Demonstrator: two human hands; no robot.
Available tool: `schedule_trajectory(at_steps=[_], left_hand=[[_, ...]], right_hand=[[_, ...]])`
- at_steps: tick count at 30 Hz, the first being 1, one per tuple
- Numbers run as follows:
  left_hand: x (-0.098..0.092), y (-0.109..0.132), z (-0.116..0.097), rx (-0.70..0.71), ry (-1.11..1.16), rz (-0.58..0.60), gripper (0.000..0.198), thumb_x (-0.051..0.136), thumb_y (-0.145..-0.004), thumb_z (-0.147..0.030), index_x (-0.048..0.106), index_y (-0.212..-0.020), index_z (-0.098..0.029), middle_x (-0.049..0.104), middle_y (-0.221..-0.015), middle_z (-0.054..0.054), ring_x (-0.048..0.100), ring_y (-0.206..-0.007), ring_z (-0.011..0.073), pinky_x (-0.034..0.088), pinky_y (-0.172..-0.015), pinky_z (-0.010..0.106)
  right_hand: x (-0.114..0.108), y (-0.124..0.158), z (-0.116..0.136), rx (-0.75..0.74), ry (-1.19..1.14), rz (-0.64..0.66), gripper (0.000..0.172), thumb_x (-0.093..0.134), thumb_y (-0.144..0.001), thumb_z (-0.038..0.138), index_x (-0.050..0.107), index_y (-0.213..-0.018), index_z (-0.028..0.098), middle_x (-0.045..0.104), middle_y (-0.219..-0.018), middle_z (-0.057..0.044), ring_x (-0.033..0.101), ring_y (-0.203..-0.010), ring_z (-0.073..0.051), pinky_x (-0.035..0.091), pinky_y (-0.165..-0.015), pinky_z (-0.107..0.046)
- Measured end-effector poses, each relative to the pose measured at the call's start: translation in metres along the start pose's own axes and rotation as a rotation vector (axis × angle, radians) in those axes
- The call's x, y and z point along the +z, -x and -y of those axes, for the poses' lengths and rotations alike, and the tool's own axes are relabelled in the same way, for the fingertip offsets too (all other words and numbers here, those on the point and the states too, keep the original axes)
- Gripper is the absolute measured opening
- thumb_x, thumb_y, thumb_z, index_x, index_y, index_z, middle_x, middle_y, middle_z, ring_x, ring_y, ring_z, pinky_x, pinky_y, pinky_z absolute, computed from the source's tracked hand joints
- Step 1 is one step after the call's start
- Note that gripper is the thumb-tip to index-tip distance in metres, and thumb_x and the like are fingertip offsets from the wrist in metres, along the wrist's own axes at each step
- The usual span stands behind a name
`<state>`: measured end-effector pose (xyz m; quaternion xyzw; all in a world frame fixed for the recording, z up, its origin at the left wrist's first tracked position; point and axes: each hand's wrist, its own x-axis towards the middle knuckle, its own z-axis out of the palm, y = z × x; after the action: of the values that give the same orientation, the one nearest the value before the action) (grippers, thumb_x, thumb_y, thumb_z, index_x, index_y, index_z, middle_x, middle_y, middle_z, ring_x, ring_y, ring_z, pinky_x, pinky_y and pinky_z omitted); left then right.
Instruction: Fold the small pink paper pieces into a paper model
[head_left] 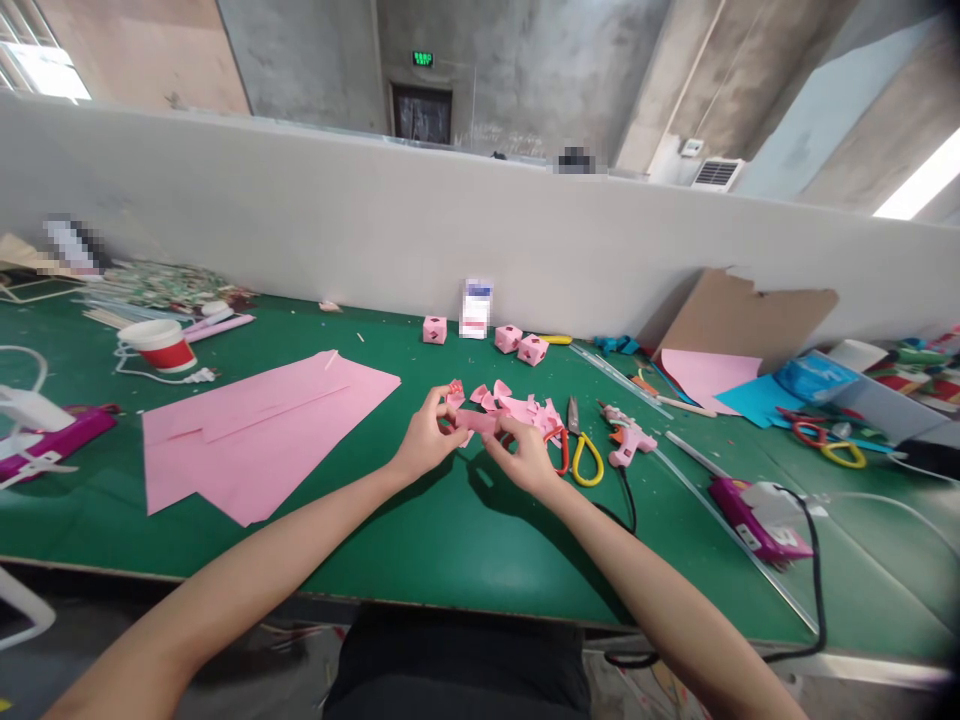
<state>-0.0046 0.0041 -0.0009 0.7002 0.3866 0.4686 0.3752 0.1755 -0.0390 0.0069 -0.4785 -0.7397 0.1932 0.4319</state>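
Note:
Between my two hands is a small strip of pink paper (478,422), held above the green table. My left hand (431,432) pinches its left end, and my right hand (521,452) pinches the right end. Just beyond my fingers lies a heap of pink paper scraps (534,410). Scissors with one red and one yellow handle loop (588,462) rest beside my right hand. Farther right is a pink glue gun (630,440) with a black cord. Small pink paper cubes with dark openings (434,330) stand near the partition.
Large pink paper sheets (262,440) cover the left of the table (420,555). A red-and-white cup (157,345) stands behind them. Power strips (757,520) lie at both sides. Cardboard (739,320), blue paper (765,400) and more scissors (825,440) are at right. A grey partition (337,220) borders the back.

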Motion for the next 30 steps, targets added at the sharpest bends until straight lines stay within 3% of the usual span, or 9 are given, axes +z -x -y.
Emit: schedule_trajectory(at_steps=[6, 13, 19, 24, 30], left_hand=[[-0.001, -0.002, -0.002, 0.022, -0.034, 0.001, 0.055, 0.066, -0.075, -0.026, 0.043, -0.125, -0.018, 0.062, -0.075, -0.003, 0.062, -0.065, 0.0133, 0.049, -0.063, 0.025], [-0.007, -0.007, 0.001, -0.009, -0.004, -0.077, 0.043, 0.063, -0.078, -0.023, 0.048, -0.118, -0.017, 0.066, -0.077, 0.000, 0.065, -0.075, 0.0166, 0.051, -0.072, 0.029], [0.002, -0.001, -0.001, -0.151, 0.333, 0.073, 0.058, 0.066, -0.081, -0.046, 0.041, -0.125, -0.017, 0.067, -0.099, 0.008, 0.069, -0.088, 0.0213, 0.054, -0.061, 0.026], [0.004, 0.004, -0.006, -0.119, 0.320, 0.069, 0.050, 0.062, -0.085, -0.045, 0.044, -0.123, -0.016, 0.067, -0.099, 0.008, 0.069, -0.085, 0.0181, 0.054, -0.062, 0.024], [0.004, 0.004, -0.009, -0.200, 0.331, 0.079, 0.053, 0.062, -0.083, -0.049, 0.042, -0.121, -0.017, 0.067, -0.094, 0.007, 0.068, -0.076, 0.0171, 0.052, -0.053, 0.022]], right_hand=[[-0.002, 0.000, 0.003, 0.030, -0.062, -0.071, 0.027, 0.053, -0.086, 0.036, 0.044, -0.065, 0.021, 0.051, -0.060, 0.001, 0.049, -0.057, -0.014, 0.041, -0.055, -0.026], [-0.005, -0.001, -0.001, 0.055, -0.070, -0.151, 0.025, 0.052, -0.086, 0.034, 0.046, -0.065, 0.021, 0.051, -0.061, 0.002, 0.050, -0.057, -0.014, 0.041, -0.055, -0.026], [0.000, 0.001, -0.007, -0.065, 0.191, -0.084, 0.020, 0.051, -0.090, 0.032, 0.053, -0.073, 0.020, 0.061, -0.071, -0.002, 0.055, -0.063, -0.015, 0.042, -0.059, -0.026], [0.003, 0.005, -0.007, -0.165, 0.442, -0.033, 0.018, 0.051, -0.091, 0.029, 0.057, -0.075, 0.020, 0.063, -0.077, -0.005, 0.057, -0.070, -0.018, 0.036, -0.056, -0.026], [0.005, 0.005, -0.012, -0.218, 0.520, -0.031, 0.016, 0.051, -0.091, 0.027, 0.062, -0.082, 0.020, 0.065, -0.079, -0.006, 0.059, -0.071, -0.018, 0.036, -0.056, -0.027]])
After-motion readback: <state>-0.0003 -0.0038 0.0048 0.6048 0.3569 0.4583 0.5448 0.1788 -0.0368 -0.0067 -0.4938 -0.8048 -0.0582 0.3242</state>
